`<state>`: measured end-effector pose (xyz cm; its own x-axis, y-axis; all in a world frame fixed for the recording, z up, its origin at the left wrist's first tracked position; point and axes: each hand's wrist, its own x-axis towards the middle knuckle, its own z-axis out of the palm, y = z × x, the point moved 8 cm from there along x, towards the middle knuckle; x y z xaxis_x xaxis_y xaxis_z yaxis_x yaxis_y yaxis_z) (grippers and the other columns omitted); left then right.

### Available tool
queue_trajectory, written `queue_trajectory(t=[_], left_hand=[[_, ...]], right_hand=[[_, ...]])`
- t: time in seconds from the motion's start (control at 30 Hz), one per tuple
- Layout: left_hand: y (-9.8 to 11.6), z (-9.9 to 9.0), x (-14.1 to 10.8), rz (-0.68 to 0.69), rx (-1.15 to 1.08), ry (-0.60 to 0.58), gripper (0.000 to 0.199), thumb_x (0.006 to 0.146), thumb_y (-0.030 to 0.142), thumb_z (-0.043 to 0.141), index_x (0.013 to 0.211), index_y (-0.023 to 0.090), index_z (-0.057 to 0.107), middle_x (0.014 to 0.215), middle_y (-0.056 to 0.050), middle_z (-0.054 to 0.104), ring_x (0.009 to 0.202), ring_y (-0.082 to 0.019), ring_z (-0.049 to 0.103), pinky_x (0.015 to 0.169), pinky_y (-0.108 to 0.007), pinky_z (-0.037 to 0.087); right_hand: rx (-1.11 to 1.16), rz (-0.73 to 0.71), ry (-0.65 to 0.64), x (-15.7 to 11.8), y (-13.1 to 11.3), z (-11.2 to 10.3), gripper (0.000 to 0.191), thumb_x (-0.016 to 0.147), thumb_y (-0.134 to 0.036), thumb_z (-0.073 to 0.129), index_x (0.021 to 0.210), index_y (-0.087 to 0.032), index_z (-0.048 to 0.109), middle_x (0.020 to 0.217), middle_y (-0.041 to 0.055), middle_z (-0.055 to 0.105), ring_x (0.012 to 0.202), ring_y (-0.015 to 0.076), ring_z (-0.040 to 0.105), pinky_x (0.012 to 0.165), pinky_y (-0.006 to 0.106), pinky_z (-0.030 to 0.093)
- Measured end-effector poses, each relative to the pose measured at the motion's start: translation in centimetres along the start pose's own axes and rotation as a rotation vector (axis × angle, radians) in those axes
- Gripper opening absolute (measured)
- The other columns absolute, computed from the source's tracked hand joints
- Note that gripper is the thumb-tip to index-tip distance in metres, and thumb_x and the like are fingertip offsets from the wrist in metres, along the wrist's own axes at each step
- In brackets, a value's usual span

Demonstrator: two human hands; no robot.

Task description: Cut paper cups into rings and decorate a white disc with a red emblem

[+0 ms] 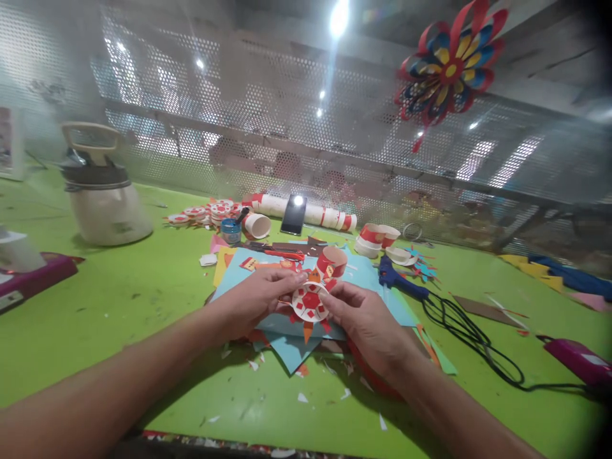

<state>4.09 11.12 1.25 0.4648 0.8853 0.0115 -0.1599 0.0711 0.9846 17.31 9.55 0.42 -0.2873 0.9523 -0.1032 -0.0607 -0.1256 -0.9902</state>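
Note:
Between my two hands is a paper turtle [310,302], a round white piece with red patches and orange points at its top and bottom. My left hand [268,293] pinches its upper left edge, and my right hand [361,319] grips its right edge with thumb and fingers. Under the hands lie light blue paper sheets [287,350] with paper scraps around them. Just behind the turtle stands a red paper cup piece [331,261]. Red-handled scissors [287,254] rest on the sheets.
A blue glue gun [401,280] with a black cord lies at right. Behind are a phone [293,215], a long white tube [325,218], a blue jar [231,231] and several finished round pieces [196,213]. A large jug [105,204] stands left. Purple power strips [41,280] flank the table.

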Motion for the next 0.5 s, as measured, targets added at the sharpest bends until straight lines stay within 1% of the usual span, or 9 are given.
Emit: queue_trajectory(t=[0.17,0.3,0.4,0.5], left_hand=[[-0.51,0.04,0.04,-0.037,-0.105,-0.006,0.028,0.083,0.042,0.066,0.083,0.014,0.072,0.082,-0.007,0.071,0.076,-0.017,0.063,0.073,-0.029,0.048],[-0.79,0.19,0.03,-0.064,-0.18,-0.01,0.021,0.083,0.035,0.067,0.086,0.015,0.072,0.086,-0.007,0.072,0.077,-0.016,0.064,0.072,-0.028,0.05],[-0.85,0.1,-0.02,-0.087,-0.236,0.027,0.015,0.081,0.029,0.069,0.083,0.014,0.071,0.083,-0.006,0.072,0.074,-0.016,0.064,0.071,-0.028,0.051],[-0.92,0.02,-0.11,-0.116,-0.272,0.071,0.011,0.082,0.023,0.067,0.084,0.013,0.071,0.082,-0.007,0.071,0.073,-0.016,0.064,0.069,-0.029,0.053]], right_hand=[[-0.019,-0.036,0.004,0.08,-0.08,-0.13,0.03,0.073,-0.044,0.078,0.082,-0.018,0.064,0.074,0.0004,0.065,0.062,0.0124,0.058,0.055,0.026,0.047],[-0.006,-0.026,0.011,0.15,0.15,-0.28,0.029,0.072,-0.043,0.079,0.082,-0.019,0.064,0.075,0.0011,0.064,0.067,0.0149,0.06,0.058,0.028,0.05],[0.006,-0.008,0.005,0.15,0.28,-0.22,0.029,0.072,-0.042,0.079,0.084,-0.019,0.064,0.076,0.0011,0.063,0.067,0.0151,0.06,0.056,0.027,0.05],[0.025,0.011,-0.002,0.18,0.37,-0.06,0.029,0.072,-0.042,0.079,0.083,-0.02,0.063,0.077,0.0015,0.064,0.066,0.0153,0.06,0.054,0.027,0.049]])
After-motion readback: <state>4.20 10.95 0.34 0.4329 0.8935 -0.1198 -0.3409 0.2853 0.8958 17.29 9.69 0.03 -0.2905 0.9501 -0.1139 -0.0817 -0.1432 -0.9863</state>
